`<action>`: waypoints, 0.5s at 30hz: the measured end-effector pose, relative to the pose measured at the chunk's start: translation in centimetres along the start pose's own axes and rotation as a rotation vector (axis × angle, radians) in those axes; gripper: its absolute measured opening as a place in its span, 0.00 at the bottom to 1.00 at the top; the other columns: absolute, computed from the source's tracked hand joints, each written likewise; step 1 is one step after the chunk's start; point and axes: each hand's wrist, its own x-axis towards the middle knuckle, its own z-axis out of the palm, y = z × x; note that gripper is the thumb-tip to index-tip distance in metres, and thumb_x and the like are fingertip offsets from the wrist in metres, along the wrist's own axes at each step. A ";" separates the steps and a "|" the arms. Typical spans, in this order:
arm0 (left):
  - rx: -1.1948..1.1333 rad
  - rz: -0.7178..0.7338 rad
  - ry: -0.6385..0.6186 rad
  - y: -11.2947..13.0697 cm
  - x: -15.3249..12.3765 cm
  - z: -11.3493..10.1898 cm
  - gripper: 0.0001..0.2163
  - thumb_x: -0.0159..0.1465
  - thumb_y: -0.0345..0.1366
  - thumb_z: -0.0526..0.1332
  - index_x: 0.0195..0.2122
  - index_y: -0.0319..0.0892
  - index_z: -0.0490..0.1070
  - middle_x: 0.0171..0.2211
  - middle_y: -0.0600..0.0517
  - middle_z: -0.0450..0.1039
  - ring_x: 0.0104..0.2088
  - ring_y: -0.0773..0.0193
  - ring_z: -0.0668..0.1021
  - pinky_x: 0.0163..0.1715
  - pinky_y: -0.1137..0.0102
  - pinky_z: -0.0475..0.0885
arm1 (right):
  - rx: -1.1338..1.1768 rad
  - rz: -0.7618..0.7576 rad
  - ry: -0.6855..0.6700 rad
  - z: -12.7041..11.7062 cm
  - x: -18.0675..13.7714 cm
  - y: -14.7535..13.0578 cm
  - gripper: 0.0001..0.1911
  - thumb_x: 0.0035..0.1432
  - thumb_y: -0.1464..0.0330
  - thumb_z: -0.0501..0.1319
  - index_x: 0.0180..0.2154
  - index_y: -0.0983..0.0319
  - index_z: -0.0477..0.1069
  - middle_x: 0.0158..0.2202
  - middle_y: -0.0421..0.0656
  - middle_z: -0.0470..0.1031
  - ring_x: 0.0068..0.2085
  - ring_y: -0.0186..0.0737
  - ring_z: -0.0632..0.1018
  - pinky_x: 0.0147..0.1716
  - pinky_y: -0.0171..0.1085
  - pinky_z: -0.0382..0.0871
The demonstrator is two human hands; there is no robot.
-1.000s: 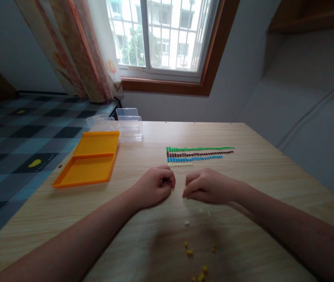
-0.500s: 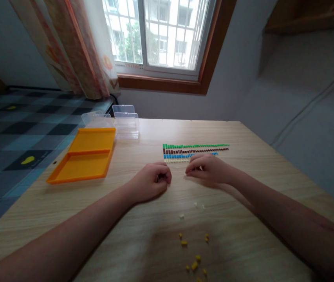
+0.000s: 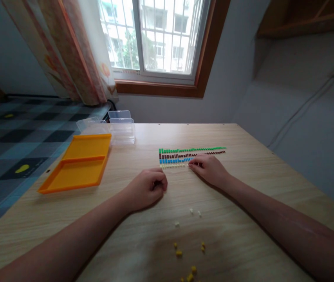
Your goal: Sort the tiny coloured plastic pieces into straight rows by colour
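Note:
My right hand [image 3: 208,168] is pinched at the right end of a row of small cream bricks [image 3: 172,165]; a pale brick at its fingertips is mostly hidden. My left hand [image 3: 147,188] rests on the table, fingers curled in, left of and just below that row; whatever its palm contains cannot be seen. Beyond the cream row run rows of blue bricks [image 3: 172,161], brown bricks [image 3: 169,156] and green bricks [image 3: 184,150]. My right hand covers part of the blue and brown rows. Three loose cream bricks [image 3: 191,211] lie nearer me.
Several yellow bricks [image 3: 179,253] are scattered at the near edge of view. An open orange tray [image 3: 81,172] lies on the table's [image 3: 243,203] left side, with clear plastic boxes [image 3: 121,131] behind it. A checked bed [image 3: 8,156] adjoins the left edge; a window is ahead.
My right hand has moved forward to the end of the cream row, its fingertips now against it. My left hand stays curled in place. The whole view has shifted slightly.

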 end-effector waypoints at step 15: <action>0.048 0.038 -0.022 -0.1 -0.1 0.2 0.11 0.51 0.16 0.55 0.24 0.38 0.71 0.27 0.54 0.71 0.28 0.69 0.72 0.30 0.76 0.64 | -0.055 0.041 0.062 1.1 0.0 -0.3 0.08 0.63 0.67 0.64 0.36 0.59 0.82 0.37 0.42 0.80 0.38 0.35 0.76 0.37 0.32 0.65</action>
